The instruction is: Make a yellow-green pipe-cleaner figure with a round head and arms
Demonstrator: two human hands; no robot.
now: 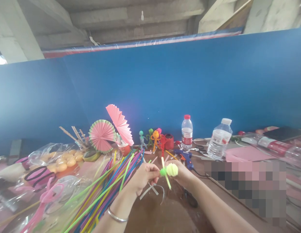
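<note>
Over the middle of the brown table, my left hand [143,177] pinches the bright green end of a small pipe-cleaner figure [172,170]. The figure has a pale yellow coiled bulge, a green knob and two short yellow-green stems sticking up and down. My right hand [183,174] is closed around the yellow side, its fingertips partly hidden behind the coil. Left of my hands lies a bundle of coloured pipe cleaners [105,191]. Behind them stand several finished pipe-cleaner figures [155,137]. A blue glue gun [186,158] rests just beyond my right hand.
Two water bottles [187,132] stand at the back right, and another bottle [274,145] lies farther right. Pink paper fans [101,136] rise at the back left beside plastic bags [45,155]. White strips [154,190] lie below my hands. A blue partition [150,84] closes the back.
</note>
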